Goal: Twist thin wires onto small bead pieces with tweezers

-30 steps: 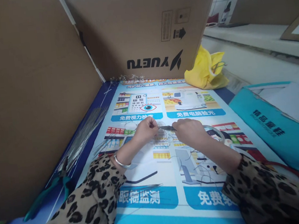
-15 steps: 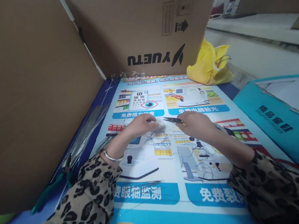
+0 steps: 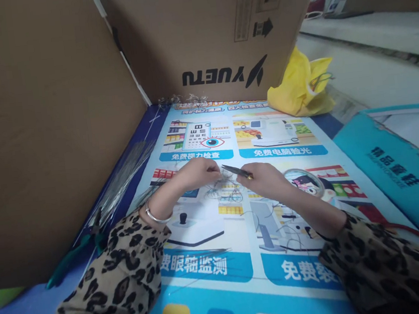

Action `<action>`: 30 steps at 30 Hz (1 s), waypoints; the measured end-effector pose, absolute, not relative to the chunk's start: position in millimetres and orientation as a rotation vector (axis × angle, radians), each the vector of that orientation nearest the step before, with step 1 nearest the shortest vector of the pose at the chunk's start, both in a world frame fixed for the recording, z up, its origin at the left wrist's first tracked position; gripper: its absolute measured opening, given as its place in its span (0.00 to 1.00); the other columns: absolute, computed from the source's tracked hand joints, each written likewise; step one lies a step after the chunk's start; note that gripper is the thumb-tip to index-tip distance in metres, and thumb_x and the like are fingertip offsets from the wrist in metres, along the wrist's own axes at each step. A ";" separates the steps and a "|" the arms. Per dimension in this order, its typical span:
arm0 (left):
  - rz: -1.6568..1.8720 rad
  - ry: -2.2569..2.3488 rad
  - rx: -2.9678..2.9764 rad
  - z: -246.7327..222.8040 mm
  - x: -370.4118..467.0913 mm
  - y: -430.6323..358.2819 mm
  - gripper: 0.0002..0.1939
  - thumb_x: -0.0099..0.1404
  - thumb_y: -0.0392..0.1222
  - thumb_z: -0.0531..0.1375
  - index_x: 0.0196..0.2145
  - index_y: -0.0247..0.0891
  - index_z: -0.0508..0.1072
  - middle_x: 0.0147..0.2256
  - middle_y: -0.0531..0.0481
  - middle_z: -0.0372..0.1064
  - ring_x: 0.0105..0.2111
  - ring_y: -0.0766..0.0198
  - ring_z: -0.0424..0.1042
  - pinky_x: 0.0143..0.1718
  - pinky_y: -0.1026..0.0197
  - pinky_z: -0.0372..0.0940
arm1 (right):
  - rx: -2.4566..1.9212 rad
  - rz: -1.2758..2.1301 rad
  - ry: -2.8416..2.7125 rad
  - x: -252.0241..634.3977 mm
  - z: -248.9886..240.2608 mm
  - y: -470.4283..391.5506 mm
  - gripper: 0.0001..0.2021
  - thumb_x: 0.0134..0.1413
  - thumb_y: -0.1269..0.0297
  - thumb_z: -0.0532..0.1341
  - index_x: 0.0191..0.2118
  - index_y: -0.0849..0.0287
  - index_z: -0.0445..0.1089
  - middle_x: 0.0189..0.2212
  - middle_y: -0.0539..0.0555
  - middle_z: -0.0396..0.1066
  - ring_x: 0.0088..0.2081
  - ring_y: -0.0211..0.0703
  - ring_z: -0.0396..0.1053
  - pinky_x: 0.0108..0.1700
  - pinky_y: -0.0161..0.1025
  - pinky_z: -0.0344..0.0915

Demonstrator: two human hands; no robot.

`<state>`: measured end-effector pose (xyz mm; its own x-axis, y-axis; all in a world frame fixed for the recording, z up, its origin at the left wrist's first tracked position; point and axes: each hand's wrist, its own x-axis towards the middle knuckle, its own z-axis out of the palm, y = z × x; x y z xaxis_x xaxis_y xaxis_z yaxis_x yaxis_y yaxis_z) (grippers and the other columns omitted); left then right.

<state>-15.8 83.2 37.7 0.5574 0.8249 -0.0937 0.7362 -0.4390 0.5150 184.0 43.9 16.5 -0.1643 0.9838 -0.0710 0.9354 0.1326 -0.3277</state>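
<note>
My left hand point(image 3: 200, 172) is closed in a pinch on a tangle of thin wire point(image 3: 225, 188), which hangs below the fingertips over the printed poster point(image 3: 240, 264). Wrapped in my right hand point(image 3: 267, 176) is a pair of pliers point(image 3: 237, 171) with dark, narrow jaws and a bit of yellow at the handle. The jaws point left, with their tips close to my left fingertips; whether they touch the wire I cannot tell. Loose bent wire pieces point(image 3: 288, 233) lie on the poster beneath my right forearm, and straight wires point(image 3: 208, 251) lie nearer to me.
Cardboard panels point(image 3: 46, 120) stand at the left and back. A bundle of straight wires point(image 3: 125, 179) and green-handled pliers point(image 3: 74, 253) lie at left. Twisted wire pieces point(image 3: 191, 100) rest by the back panel. A yellow bag point(image 3: 300, 88) and a teal box point(image 3: 387, 157) are at right.
The pliers have shifted slightly left and turned, so their jaws sit nearer my left fingertips. The whole view has moved a little.
</note>
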 end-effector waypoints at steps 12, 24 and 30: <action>0.389 1.249 2.212 26.0 -12.7 83.8 0.09 0.56 0.41 0.55 0.24 0.36 0.72 0.21 0.54 0.67 0.23 0.69 0.62 0.25 0.66 0.54 | -1.668 0.433 -2.197 180.9 4.0 42.7 0.09 0.53 0.60 0.54 0.30 0.57 0.68 0.27 0.50 0.66 0.30 0.38 0.63 0.30 0.34 0.53; 0.433 1.214 2.199 21.3 -11.8 84.6 0.07 0.55 0.39 0.55 0.24 0.37 0.71 0.21 0.55 0.64 0.24 0.68 0.61 0.26 0.65 0.55 | -1.304 0.592 -2.151 183.9 -2.4 47.4 0.08 0.49 0.67 0.57 0.36 0.57 0.72 0.28 0.50 0.66 0.33 0.39 0.64 0.36 0.34 0.58; 0.416 1.134 2.217 21.3 -7.1 81.1 0.09 0.55 0.38 0.54 0.31 0.38 0.73 0.25 0.54 0.68 0.27 0.67 0.63 0.28 0.65 0.56 | -1.276 0.638 -2.123 183.9 -2.1 46.0 0.09 0.49 0.67 0.58 0.36 0.58 0.73 0.27 0.50 0.66 0.32 0.38 0.64 0.36 0.34 0.58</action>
<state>-7.1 81.1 21.3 0.5844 0.8114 0.0031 0.6206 -0.4494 0.6425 183.9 46.0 -2.1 -0.3779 0.8971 0.2291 0.6222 0.4293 -0.6547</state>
